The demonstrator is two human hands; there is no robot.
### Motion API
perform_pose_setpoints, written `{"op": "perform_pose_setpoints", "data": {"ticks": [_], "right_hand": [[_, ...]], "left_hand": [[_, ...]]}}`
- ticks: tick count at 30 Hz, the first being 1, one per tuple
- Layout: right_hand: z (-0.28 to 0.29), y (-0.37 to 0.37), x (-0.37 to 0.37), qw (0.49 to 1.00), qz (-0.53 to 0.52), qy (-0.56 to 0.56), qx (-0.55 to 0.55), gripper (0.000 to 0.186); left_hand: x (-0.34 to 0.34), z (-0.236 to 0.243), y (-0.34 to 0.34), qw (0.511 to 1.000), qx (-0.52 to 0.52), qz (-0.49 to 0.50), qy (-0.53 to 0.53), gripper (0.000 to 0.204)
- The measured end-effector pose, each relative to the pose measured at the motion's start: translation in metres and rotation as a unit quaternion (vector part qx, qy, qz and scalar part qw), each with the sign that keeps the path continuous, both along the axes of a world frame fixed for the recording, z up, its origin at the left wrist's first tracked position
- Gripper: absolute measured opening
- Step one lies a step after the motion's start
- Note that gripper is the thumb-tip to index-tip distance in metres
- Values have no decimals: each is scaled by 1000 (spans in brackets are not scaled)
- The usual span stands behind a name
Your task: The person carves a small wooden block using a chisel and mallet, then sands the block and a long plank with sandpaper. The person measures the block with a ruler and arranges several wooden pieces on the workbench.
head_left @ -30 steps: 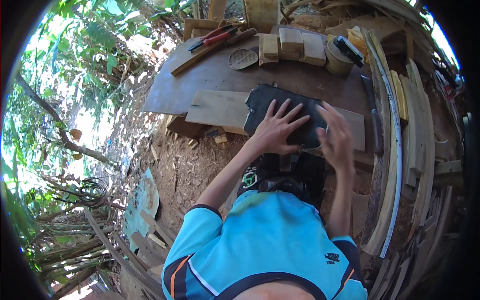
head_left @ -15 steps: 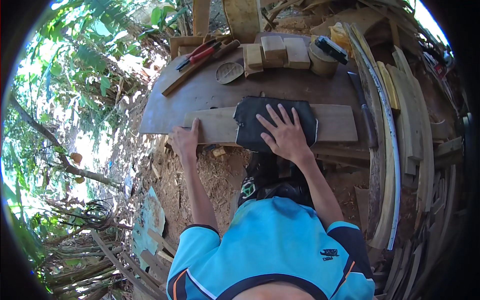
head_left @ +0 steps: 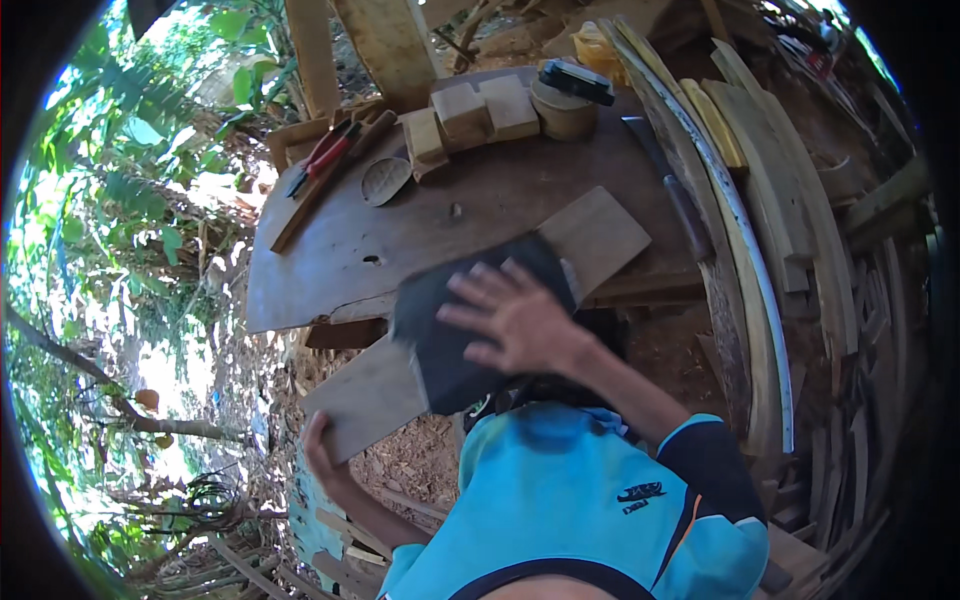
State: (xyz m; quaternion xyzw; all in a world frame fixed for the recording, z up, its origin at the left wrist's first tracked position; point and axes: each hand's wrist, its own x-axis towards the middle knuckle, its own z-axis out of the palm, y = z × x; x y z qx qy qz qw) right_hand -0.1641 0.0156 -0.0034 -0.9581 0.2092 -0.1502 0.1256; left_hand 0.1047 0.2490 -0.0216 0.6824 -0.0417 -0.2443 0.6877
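Observation:
A flat wooden board lies slanted, its far right end over the table and its near left end jutting past the front edge. My left hand is closed round that near end. Across the board's middle lies a black, rough-edged sheet; whether it is sandpaper or cloth I cannot tell. My right hand rests flat on the sheet with its fingers spread, slightly blurred. The stretch of board beneath the sheet is hidden.
Toward the table's back stand wooden blocks, red-handled pliers on a wood strip, an oval carved piece and a round container with a dark object on top. At right lie a knife and several long planks.
The board has swung from lying level along the table's front edge to a slant, its left end drawn toward me. My left hand has come down with it; the right stays on the sheet.

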Motion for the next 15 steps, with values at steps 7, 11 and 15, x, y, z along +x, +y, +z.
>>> {"op": "perform_pose_setpoints", "data": {"ticks": [7,11,15], "right_hand": [[4,-51,-32,957,-286,42,-11,58],[39,37,22,988,74,-134,32,63],[40,-13,-9,989,-25,-143,-27,51]], "left_hand": [[-5,47,25,995,-51,33,-78,23],[9,60,38,987,6,-49,-151,32],[11,69,63,957,11,-38,-287,34]]}}
